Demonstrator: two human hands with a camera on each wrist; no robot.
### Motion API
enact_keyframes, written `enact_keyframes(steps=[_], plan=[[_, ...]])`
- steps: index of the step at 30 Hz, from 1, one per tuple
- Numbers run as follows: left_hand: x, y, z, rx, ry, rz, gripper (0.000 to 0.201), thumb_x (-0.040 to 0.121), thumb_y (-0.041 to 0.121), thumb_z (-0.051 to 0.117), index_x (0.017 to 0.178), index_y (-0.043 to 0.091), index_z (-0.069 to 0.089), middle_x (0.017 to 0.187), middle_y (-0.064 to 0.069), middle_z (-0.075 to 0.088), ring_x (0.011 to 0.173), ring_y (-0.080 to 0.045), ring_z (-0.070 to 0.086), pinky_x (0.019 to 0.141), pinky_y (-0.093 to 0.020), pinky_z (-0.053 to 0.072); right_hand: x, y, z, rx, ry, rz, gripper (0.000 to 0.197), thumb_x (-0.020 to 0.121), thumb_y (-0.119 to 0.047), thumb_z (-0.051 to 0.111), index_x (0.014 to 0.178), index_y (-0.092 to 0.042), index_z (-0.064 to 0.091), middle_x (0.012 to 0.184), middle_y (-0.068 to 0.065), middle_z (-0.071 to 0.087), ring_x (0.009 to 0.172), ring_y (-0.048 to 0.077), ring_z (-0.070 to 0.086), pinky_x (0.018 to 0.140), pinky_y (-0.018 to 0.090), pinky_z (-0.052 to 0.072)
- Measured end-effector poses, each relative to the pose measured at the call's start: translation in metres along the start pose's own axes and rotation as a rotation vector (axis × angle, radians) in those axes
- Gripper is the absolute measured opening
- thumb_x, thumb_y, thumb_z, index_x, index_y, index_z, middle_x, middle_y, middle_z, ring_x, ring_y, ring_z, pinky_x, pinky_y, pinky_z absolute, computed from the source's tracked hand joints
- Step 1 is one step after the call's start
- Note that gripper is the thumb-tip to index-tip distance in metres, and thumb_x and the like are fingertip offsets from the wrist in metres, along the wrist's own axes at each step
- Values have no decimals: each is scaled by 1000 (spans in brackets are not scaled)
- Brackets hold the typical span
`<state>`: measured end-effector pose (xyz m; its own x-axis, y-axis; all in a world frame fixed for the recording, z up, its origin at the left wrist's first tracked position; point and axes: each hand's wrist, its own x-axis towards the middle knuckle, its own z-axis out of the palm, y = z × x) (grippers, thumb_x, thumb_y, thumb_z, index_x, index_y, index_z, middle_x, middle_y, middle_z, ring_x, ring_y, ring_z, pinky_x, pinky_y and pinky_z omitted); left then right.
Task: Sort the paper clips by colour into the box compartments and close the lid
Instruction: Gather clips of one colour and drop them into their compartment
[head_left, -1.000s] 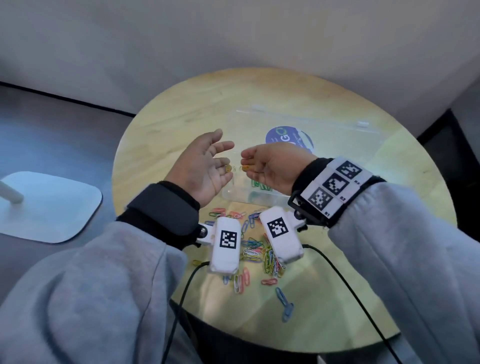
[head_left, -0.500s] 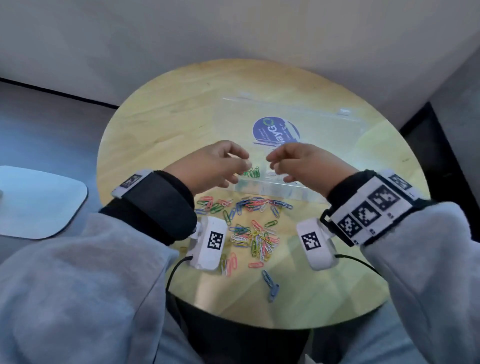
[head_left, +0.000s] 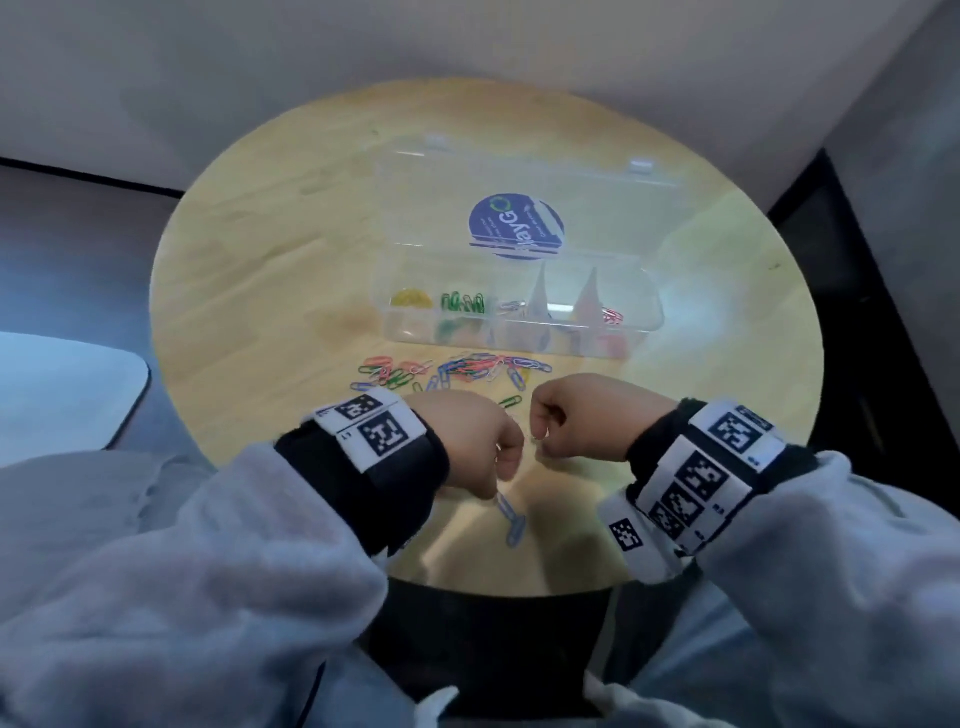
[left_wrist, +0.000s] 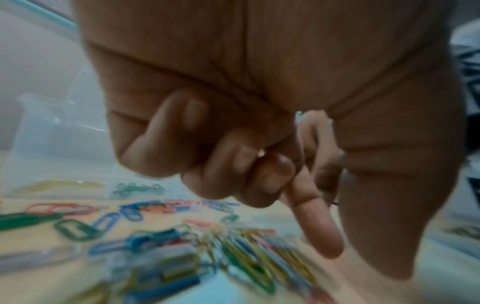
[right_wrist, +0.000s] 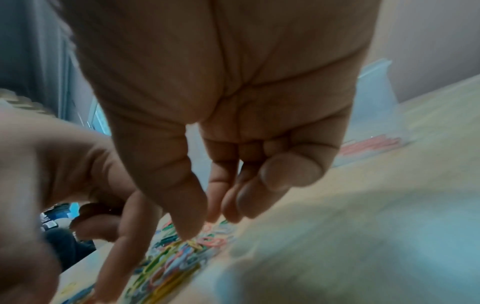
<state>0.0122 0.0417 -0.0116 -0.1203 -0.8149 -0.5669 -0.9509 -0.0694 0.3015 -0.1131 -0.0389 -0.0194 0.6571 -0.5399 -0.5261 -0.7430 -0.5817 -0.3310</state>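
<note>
A clear plastic box (head_left: 519, 335) stands open mid-table, its lid (head_left: 519, 176) lying back. Its compartments hold yellow clips (head_left: 410, 299), green clips (head_left: 462, 302) and red clips (head_left: 613, 315). A mixed pile of paper clips (head_left: 447, 371) lies in front of it. My left hand (head_left: 498, 457) hovers over the pile's near side with three fingers curled into the palm and its index finger (left_wrist: 317, 226) pointing down at the clips (left_wrist: 233, 246). My right hand (right_wrist: 202, 224) is beside it, thumb tip on a yellow clip (right_wrist: 193, 243). Blur hides any pinch.
Two linked blue clips (head_left: 511, 522) lie near the table's front edge (head_left: 493, 590), and a lone green clip (head_left: 510, 401) sits between the hands. A white base plate (head_left: 62, 384) rests on the floor at left. The wall runs close behind the table.
Both hands have drawn back from over the box to the near side of the pile. The left hand, open palm-up a second ago, is now curled.
</note>
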Motion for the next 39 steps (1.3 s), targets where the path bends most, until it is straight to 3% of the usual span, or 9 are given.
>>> enact_keyframes(steps=[3,7,11,15,19,25,29,33,39], plan=[[1,6,11,85,-6,66,23,80,27,65,102,34,63,74,10,48,73,-12,48,63,-25,36,1,7,1,17,24,7,16,78,-15,64,73,-24,52,66,-11,46,59,3,42,53,20,32],[7,7,23,109,-4,73,9,80,22,62,86,29,60,68,8,47,77,-15,50,60,-26,37,1,17,2,32,104,86,12,80,-18,63,86,-21,53,76,-9,49,67,9,47,56,21,33],[10,8,23,128,8,76,7,82,24,62,78,28,58,77,10,56,77,-14,52,59,-24,36,12,21,-3,-18,145,147,41,83,-22,62,122,-23,51,117,3,50,103,23,55,87,30,45],[8,2,18,50,2,62,10,81,28,63,73,25,58,68,9,55,67,-13,52,58,-23,38,25,20,-11,-107,153,146,53,88,-17,52,138,-27,42,131,4,48,119,25,51,99,33,41],[3,-19,-1,-220,53,30,18,77,25,68,65,24,55,56,11,54,49,-1,49,53,-19,37,31,19,-12,-165,150,153,48,86,-11,50,131,-28,50,126,5,50,117,25,52,96,33,42],[0,-48,-20,-798,160,32,24,76,2,71,64,14,53,55,0,56,55,-16,49,60,-26,40,30,14,-8,-165,175,144,38,86,-18,56,123,-25,52,120,5,53,109,25,55,88,32,44],[0,-52,-25,-971,190,18,26,84,-11,57,74,13,54,52,3,57,42,-4,54,48,-16,44,33,8,-9,-175,217,132,29,90,-22,52,120,-20,52,118,6,58,107,25,55,77,29,39],[0,-49,-27,-1078,166,-45,31,87,-11,43,75,11,59,60,-3,51,40,-4,52,42,-12,43,38,3,-10,-184,215,110,16,91,-14,47,102,-17,58,102,5,58,92,24,54,69,26,33],[3,-31,-21,-1049,82,-125,29,87,-8,35,68,11,46,66,-7,53,42,-10,48,40,-15,39,28,10,-4,-208,101,170,5,87,-22,52,89,-17,53,103,6,62,94,23,57,79,30,45]])
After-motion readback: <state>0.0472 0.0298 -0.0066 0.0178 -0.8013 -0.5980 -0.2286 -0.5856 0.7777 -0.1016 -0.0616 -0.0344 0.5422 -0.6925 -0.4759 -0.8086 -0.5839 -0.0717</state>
